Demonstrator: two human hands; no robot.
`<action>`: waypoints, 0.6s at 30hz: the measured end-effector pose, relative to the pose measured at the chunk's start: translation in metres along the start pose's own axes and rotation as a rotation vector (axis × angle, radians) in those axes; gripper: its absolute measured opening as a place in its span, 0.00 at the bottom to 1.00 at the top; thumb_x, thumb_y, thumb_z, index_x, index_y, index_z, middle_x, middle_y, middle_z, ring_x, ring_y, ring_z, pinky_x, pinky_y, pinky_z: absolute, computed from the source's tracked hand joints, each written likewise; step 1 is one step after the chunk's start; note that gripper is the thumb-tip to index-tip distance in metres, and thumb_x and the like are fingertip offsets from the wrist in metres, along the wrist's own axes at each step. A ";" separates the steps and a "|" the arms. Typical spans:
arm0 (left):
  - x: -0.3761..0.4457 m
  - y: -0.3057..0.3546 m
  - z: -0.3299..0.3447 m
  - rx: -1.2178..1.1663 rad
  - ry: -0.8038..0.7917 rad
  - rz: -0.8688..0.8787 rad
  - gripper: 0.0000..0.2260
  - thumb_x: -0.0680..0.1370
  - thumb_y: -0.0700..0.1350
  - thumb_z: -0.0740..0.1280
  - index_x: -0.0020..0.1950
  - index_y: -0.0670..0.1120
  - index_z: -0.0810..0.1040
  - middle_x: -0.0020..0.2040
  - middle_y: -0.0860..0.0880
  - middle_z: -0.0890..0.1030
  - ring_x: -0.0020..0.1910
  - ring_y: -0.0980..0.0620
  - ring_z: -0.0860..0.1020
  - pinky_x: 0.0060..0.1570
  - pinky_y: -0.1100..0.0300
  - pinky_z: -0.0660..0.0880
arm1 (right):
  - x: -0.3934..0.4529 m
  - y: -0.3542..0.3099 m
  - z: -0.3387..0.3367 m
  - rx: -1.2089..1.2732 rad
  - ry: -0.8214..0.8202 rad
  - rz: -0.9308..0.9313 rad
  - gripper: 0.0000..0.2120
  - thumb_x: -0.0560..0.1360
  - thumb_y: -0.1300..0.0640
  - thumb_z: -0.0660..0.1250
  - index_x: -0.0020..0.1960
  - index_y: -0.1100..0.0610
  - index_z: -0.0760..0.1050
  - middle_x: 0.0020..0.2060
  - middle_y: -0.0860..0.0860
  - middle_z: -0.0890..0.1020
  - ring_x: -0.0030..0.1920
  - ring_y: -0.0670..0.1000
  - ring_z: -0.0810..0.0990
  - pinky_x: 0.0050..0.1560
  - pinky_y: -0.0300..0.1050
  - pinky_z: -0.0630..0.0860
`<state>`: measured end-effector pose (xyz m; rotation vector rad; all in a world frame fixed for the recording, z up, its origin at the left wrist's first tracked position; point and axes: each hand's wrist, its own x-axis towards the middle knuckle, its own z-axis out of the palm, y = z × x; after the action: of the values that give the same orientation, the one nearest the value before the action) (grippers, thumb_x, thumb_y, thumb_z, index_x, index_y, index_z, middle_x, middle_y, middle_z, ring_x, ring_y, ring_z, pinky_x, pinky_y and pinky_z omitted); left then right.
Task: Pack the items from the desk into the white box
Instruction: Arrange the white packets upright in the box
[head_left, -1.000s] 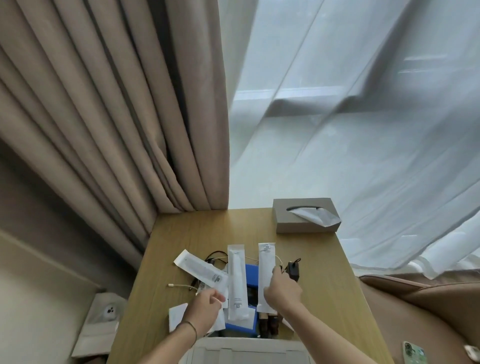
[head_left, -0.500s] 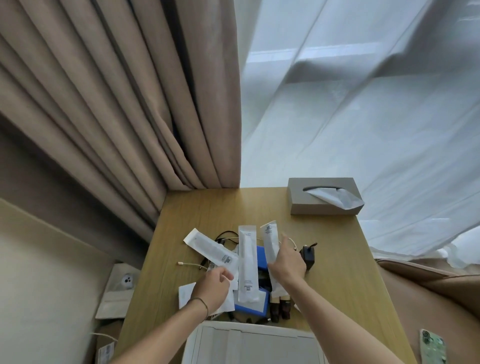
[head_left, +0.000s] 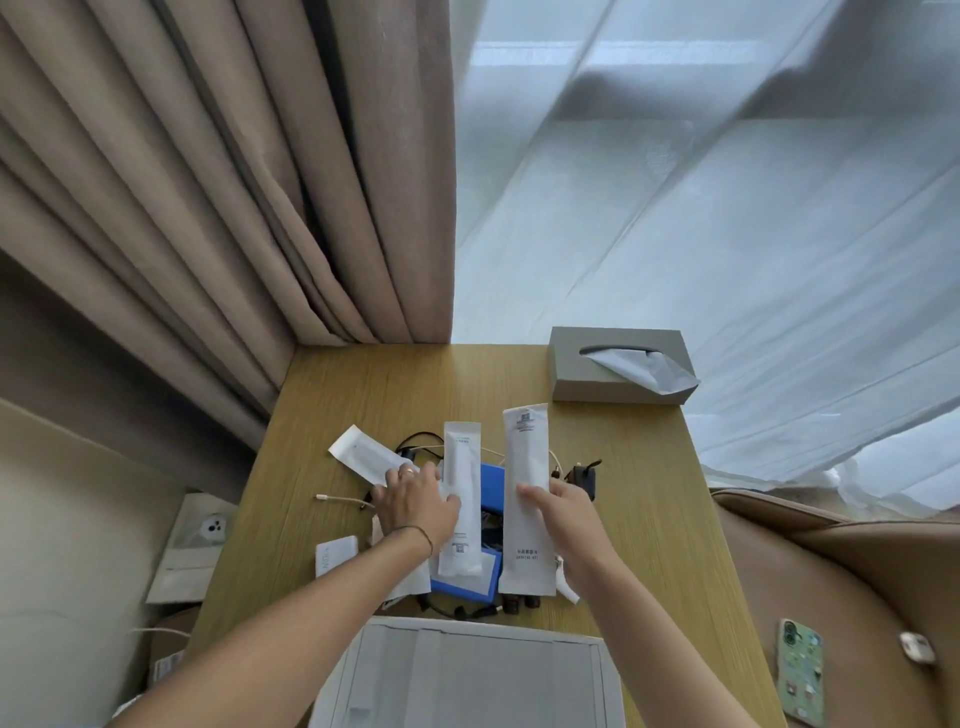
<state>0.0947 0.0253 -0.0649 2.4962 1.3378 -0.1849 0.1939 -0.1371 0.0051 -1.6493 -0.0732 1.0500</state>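
Right sachet (head_left: 525, 499) was gripped at its edge by the right hand (head_left: 566, 512), over the desk (head_left: 644, 499). Left hand (head_left: 415, 501) was laid flat, fingers straight, on the left sachet (head_left: 363, 457). White box (head_left: 467, 675) sat near, open.

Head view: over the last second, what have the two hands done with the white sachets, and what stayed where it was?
The right hand has lifted the right sachet, now gripped at its edge. The left hand slid forward onto the angled sachet, beside the middle sachet. The tissue box, blue box and white box stayed put.
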 end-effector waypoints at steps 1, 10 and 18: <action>0.004 0.005 0.002 0.022 -0.008 -0.021 0.17 0.75 0.60 0.65 0.59 0.54 0.75 0.59 0.49 0.76 0.61 0.48 0.70 0.60 0.49 0.66 | -0.006 0.002 -0.001 0.002 -0.008 0.008 0.04 0.80 0.54 0.68 0.53 0.53 0.80 0.46 0.52 0.86 0.43 0.51 0.86 0.36 0.43 0.79; 0.024 0.025 0.005 0.094 -0.183 -0.211 0.29 0.67 0.70 0.70 0.58 0.51 0.77 0.63 0.45 0.75 0.63 0.44 0.69 0.60 0.47 0.66 | -0.044 0.013 -0.011 0.026 -0.002 0.027 0.07 0.80 0.56 0.68 0.57 0.51 0.80 0.50 0.52 0.86 0.50 0.53 0.86 0.43 0.45 0.81; 0.021 0.019 -0.006 -0.200 -0.068 -0.079 0.12 0.74 0.52 0.74 0.49 0.49 0.76 0.51 0.47 0.82 0.49 0.46 0.77 0.46 0.55 0.73 | -0.067 0.024 -0.016 0.028 0.024 0.051 0.06 0.79 0.58 0.68 0.54 0.52 0.82 0.48 0.52 0.87 0.49 0.53 0.86 0.45 0.47 0.83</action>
<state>0.1221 0.0334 -0.0604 2.2549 1.3575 -0.1445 0.1530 -0.1949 0.0246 -1.6451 -0.0005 1.0650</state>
